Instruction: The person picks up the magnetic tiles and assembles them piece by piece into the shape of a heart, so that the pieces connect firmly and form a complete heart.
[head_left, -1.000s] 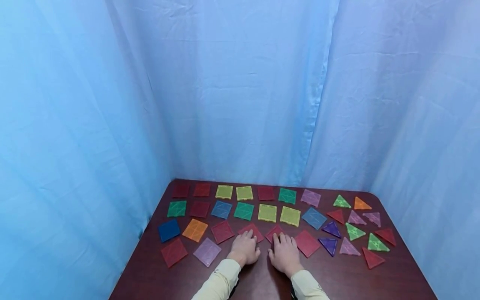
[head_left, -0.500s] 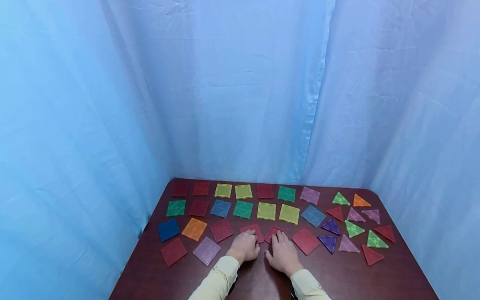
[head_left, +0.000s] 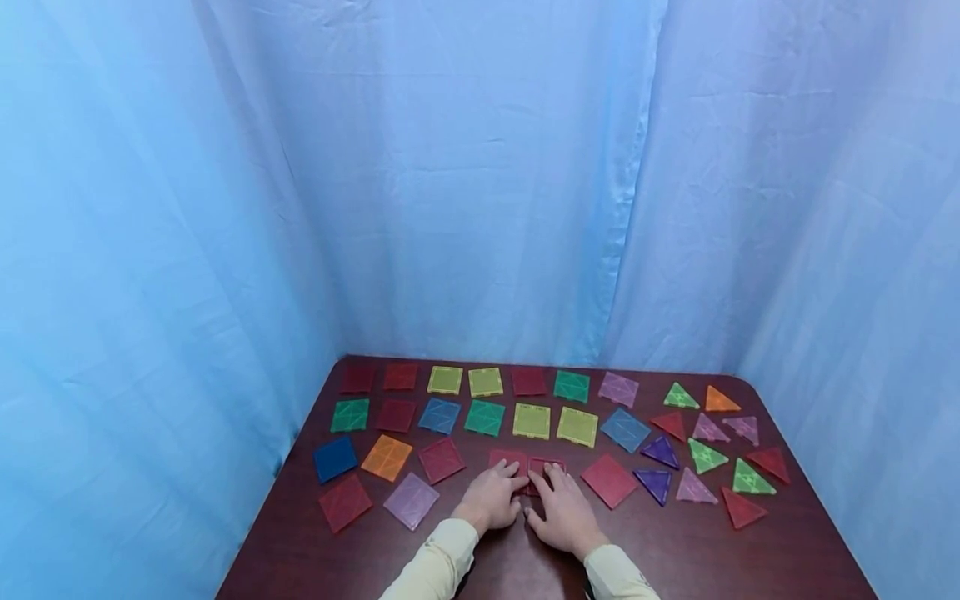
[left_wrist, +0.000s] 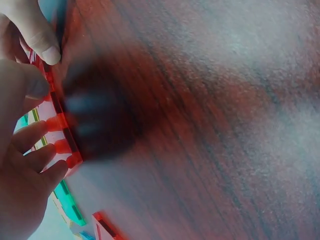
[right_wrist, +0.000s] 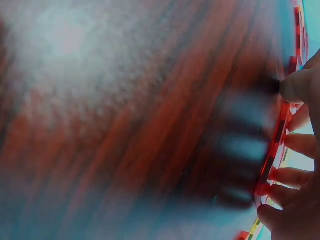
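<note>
In the head view, two red square magnetic tiles lie flat and edge to edge near the table's middle. My left hand (head_left: 491, 500) rests its fingertips on the left red tile (head_left: 503, 457). The fingers of my right hand (head_left: 566, 512) touch the right red tile (head_left: 536, 463) and partly cover it. Both hands' fingers are extended, with the thumbs close to the tiles' near edges. In the left wrist view, several fingertips press on a red tile (left_wrist: 65, 134). Likewise, the right wrist view has fingertips along a red tile's edge (right_wrist: 272, 155).
Loose square tiles, such as a yellow one (head_left: 532, 421), an orange one (head_left: 387, 457) and a red one (head_left: 609, 481), lie in rows around the hands. Triangular tiles (head_left: 708, 456) lie at the right. Blue curtains (head_left: 480, 183) surround the dark wooden table (head_left: 525, 567).
The two red tiles have turned straighter and come together, closing the gap between them. Both hands have drawn slightly closer. The other tiles keep their arrangement.
</note>
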